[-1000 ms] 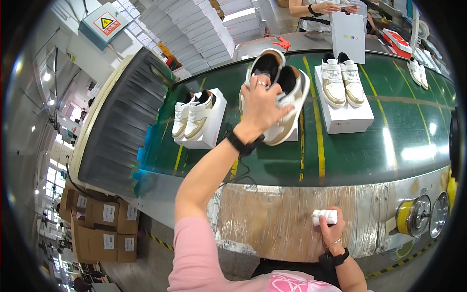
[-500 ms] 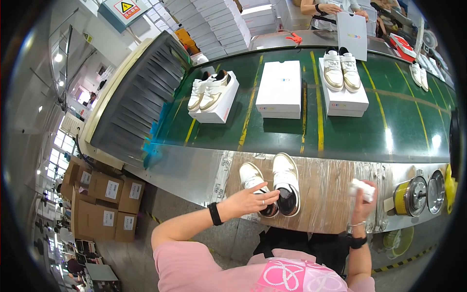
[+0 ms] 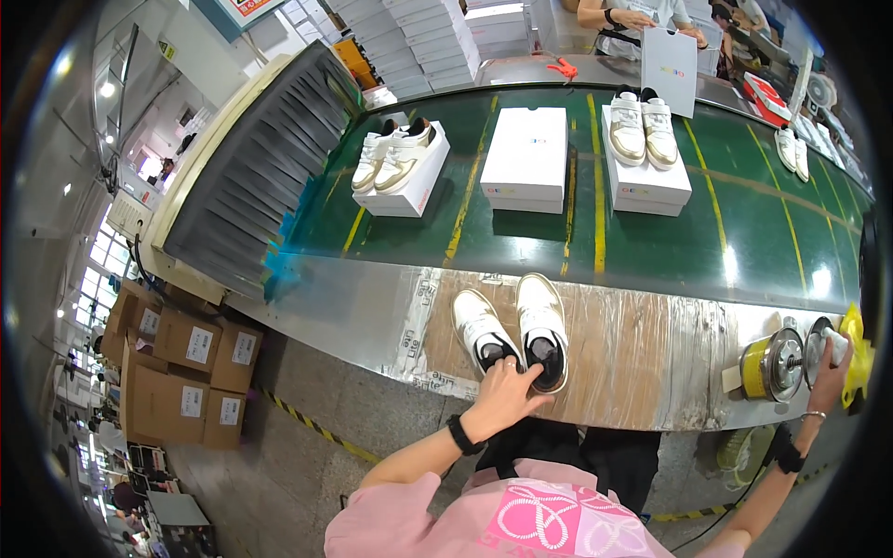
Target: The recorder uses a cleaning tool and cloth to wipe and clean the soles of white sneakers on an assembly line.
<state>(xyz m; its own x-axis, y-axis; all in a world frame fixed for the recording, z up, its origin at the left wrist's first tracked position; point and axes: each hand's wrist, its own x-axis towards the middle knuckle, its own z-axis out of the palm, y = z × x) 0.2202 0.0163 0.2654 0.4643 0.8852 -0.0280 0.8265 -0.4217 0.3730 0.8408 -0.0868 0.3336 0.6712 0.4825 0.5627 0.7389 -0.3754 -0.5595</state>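
Observation:
Two white sneakers stand side by side on the tape-covered cardboard in front of me, heels toward me: a left sneaker (image 3: 483,330) and a right sneaker (image 3: 541,332). At their heels is my left hand (image 3: 507,395), its fingers apart and the fingertips touching the collars. Over on the far right, my right hand (image 3: 831,377) grips a crumpled white cloth (image 3: 836,348), right by a round metal lid (image 3: 813,353). Beside that lid is a yellow-banded metal can (image 3: 774,365).
Beyond the cardboard (image 3: 614,363) runs a green conveyor belt (image 3: 521,246). On it are a closed white shoebox (image 3: 526,153) and two boxes topped with sneakers. A yellow bag (image 3: 854,358) hangs at the right edge. Across the belt, a person (image 3: 633,19) holds a box lid (image 3: 668,73).
My right hand has gone right with the cloth, from above the cardboard to the metal lid. My left hand has dropped from over the shoes to their heels. The whole view has shifted slightly.

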